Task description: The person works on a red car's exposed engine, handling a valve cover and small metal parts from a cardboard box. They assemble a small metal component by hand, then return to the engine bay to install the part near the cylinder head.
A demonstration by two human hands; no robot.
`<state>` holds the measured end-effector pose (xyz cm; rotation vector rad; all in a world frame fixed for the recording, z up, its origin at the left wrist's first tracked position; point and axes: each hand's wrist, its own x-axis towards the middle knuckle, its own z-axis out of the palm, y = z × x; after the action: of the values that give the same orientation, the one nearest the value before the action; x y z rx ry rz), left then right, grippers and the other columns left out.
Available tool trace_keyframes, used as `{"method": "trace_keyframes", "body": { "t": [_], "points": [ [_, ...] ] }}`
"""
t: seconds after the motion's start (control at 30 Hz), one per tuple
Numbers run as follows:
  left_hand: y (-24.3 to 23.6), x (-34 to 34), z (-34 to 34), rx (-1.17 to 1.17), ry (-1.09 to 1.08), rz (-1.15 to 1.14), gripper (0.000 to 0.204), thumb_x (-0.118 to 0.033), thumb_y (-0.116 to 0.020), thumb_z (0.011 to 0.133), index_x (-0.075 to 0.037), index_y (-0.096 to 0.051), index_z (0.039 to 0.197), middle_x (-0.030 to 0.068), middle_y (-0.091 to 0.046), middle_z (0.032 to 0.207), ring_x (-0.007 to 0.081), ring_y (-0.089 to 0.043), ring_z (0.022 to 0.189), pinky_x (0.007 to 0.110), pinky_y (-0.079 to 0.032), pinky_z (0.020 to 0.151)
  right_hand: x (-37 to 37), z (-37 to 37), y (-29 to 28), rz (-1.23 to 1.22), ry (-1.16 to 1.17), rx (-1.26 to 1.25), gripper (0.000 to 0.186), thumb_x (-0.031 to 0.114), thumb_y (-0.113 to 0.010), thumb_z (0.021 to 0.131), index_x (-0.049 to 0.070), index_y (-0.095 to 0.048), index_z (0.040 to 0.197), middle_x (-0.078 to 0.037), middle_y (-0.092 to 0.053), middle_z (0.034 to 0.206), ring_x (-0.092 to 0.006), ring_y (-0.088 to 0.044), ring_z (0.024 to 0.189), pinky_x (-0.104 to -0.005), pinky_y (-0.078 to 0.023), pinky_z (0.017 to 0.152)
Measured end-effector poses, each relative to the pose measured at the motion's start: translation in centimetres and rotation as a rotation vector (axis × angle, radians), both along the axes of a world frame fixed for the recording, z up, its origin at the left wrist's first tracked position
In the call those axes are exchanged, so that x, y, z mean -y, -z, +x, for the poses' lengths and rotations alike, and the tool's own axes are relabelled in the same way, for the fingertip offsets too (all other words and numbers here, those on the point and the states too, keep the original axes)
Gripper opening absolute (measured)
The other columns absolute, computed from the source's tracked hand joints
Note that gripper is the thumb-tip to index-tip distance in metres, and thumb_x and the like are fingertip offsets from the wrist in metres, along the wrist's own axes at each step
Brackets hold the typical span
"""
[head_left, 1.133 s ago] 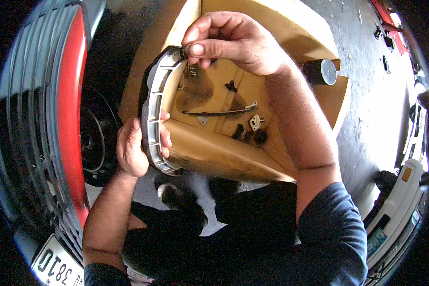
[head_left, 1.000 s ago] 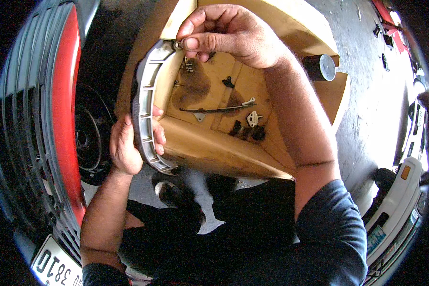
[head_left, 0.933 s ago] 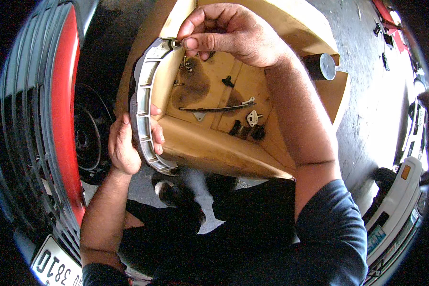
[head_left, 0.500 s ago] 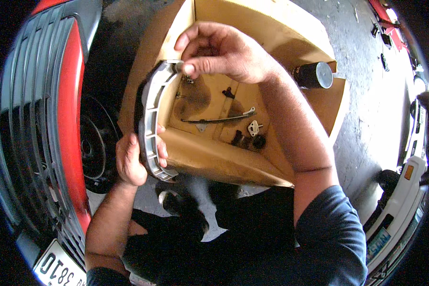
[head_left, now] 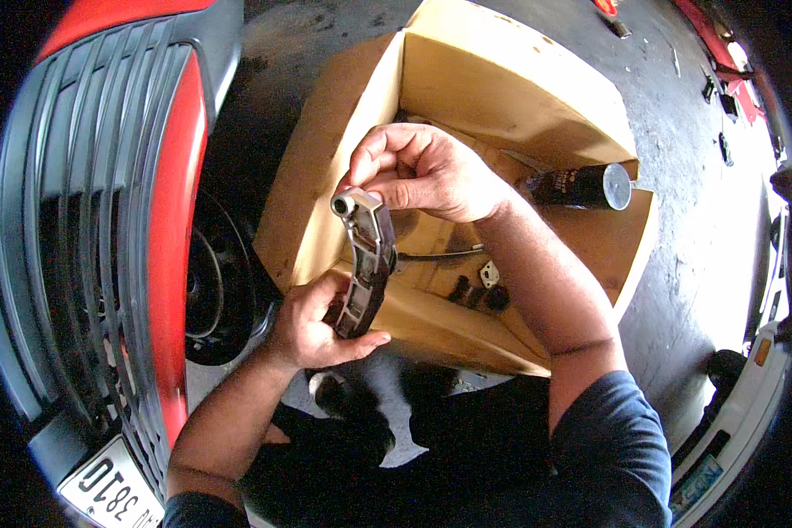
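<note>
A curved timing chain guide [head_left: 370, 255], ribbed silver metal with a dark back, is held between both hands above the cardboard box. A round pivot hole shows at its upper end. My right hand [head_left: 427, 172] pinches that end between thumb and fingers. Lower down, my left hand [head_left: 317, 326] grips the other end, with its thumb along the near side. Below, inside the box [head_left: 519, 97], lie a long thin dark strip [head_left: 444, 255], a small silver bracket [head_left: 489, 274] and small black parts [head_left: 480, 293], partly hidden by my right forearm.
A black can [head_left: 581, 187] lies across the box's right side. To the left stands a red vehicle's front with a dark grille [head_left: 88, 176], and a dark wheel [head_left: 211, 282] lies beside the box. A white bumper [head_left: 757, 396] is at far right.
The guide has turned in my hands, so its pivot end and ribbed side now face me. Both hands have come closer together. The view has shifted, moving the box slightly right and down.
</note>
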<state>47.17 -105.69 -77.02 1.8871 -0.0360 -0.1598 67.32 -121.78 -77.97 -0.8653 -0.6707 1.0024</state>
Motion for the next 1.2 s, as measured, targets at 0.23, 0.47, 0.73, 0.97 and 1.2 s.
{"method": "trace_keyframes", "body": {
  "t": [0.23,0.47,0.73,0.97,1.2],
  "points": [
    [-0.3,-1.0,0.6,0.019,0.061,-0.017,0.037,-0.024,-0.08,0.075,-0.004,-0.059,0.098,-0.0003,-0.054,0.069,0.0101,-0.051,0.058,0.026,-0.044,0.055,0.2,0.4,2.4,0.026,0.048,0.017,0.022,0.004,-0.068,0.087,0.002,-0.061,0.107,-0.006,-0.067,0.101,-0.0141,-0.064,0.094,-0.0283,-0.051,0.088],
    [-0.6,-1.1,0.0,-0.286,-0.108,-0.507,0.056,-0.045,-0.061,0.088,0.003,-0.054,0.117,0.0016,-0.058,0.073,0.0079,-0.052,0.058,0.023,-0.044,0.056,0.5,-0.7,13.6,-0.908,0.13,0.2,0.02,0.007,-0.058,0.085,0.002,-0.06,0.105,-0.008,-0.067,0.087,-0.0145,-0.063,0.075,-0.0294,-0.05,0.066],
    [-0.7,-1.8,0.9,-0.341,-0.13,-0.74,0.082,-0.056,-0.047,0.09,0.013,-0.042,0.134,0.0131,-0.063,0.072,0.0148,-0.056,0.053,0.024,-0.046,0.051,0.0,-4.4,19.7,-1.038,0.107,0.351,0.033,0.018,-0.063,0.081,0.0,-0.061,0.108,-0.013,-0.07,0.084,-0.0221,-0.067,0.08,-0.0345,-0.052,0.072],
    [-0.8,-1.5,0.7,-0.281,-0.185,-0.53,0.064,-0.05,-0.037,0.098,0.008,-0.053,0.116,0.0141,-0.063,0.074,0.0157,-0.059,0.055,0.026,-0.049,0.051,1.9,-1.8,22.3,-1.025,0.255,0.427,0.025,0.01,-0.057,0.087,0.0,-0.062,0.109,-0.013,-0.069,0.089,-0.018,-0.067,0.076,-0.0335,-0.052,0.069],
    [-1.1,-0.8,0.5,-0.203,-0.182,-0.443,0.069,-0.059,-0.055,0.089,0.005,-0.049,0.112,0.0135,-0.063,0.081,0.0133,-0.059,0.059,0.024,-0.049,0.052,4.2,0.4,19.8,-1.063,0.437,0.638,0.031,0.016,-0.059,0.088,0.004,-0.06,0.116,-0.015,-0.066,0.104,-0.028,-0.066,0.096,-0.0365,-0.053,0.085]
  ]
}}
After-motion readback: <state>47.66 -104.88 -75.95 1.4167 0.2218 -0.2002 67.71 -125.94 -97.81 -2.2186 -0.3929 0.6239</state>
